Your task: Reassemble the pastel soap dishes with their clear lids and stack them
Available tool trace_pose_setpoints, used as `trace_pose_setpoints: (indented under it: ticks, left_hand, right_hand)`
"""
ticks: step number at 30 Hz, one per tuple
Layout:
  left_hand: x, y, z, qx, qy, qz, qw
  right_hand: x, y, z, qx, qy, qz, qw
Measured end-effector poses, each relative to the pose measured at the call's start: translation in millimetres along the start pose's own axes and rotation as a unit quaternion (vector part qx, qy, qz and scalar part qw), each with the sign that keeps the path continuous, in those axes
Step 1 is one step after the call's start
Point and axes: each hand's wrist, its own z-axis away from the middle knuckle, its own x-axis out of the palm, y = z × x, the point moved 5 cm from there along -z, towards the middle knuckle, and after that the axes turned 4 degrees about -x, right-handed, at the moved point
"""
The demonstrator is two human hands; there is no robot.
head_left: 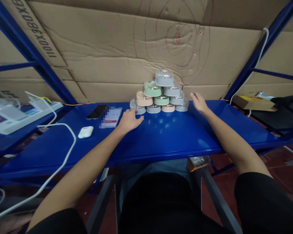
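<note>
Along the far edge of the blue metal shelf (161, 139) stands a pyramid of round pastel plastic cases (160, 97). The left hand (130, 121) lies open, fingers spread, just beside the bottom-left case (137, 107). The right hand (199, 103), also open, is just off the pyramid's right end. A black phone (97, 111), a lit phone (111, 117) and a white earbud case (85, 132) lie further left.
</note>
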Motion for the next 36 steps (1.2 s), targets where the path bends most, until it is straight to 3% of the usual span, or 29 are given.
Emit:
trace_pose_setpoints:
  ticks: [3,5,10,13,16,19,24,26,29,33,36]
  left_hand:
    - [-3.5,8,2,0.01,-0.005,0.003,1.0]
    - [-4.9,16,5,0.019,-0.023,0.009,1.0]
    - [-6.9,34,14,0.062,-0.048,0.038,0.996]
    - [-6.9,39,17,0.075,-0.059,0.046,0.994]
    - [-7.0,41,18,0.076,-0.065,0.052,0.994]
    - [-6.6,42,17,0.086,-0.069,0.059,0.992]
    - [-5.6,44,18,0.113,-0.055,0.09,0.988]
    - [-5.5,44,18,0.107,-0.033,0.132,0.985]
    - [-2.7,40,16,0.082,-0.015,0.24,0.967]
    - [5.3,35,12,0.051,-0.047,0.365,0.928]
    - [9.6,36,15,0.069,-0.097,0.373,0.92]
  right_hand:
    - [-5,-41,-8,-0.101,0.084,0.072,0.989]
    - [3,-73,-16,-0.142,0.108,0.093,0.979]
    - [60,-141,-52,-0.221,0.116,0.107,0.962]
    - [95,-155,-75,-0.23,0.125,0.064,0.963]
    - [110,-152,-89,-0.198,0.114,0.063,0.972]
    - [100,-148,-87,-0.177,0.1,0.104,0.974]
    - [50,-161,-47,-0.225,0.109,0.093,0.964]
    - [33,-167,-22,-0.257,0.081,0.049,0.962]
    - [24,-170,18,-0.287,-0.023,-0.057,0.956]
    - [39,-155,62,-0.255,-0.184,-0.151,0.937]
    - [58,-141,79,-0.222,-0.27,-0.149,0.925]
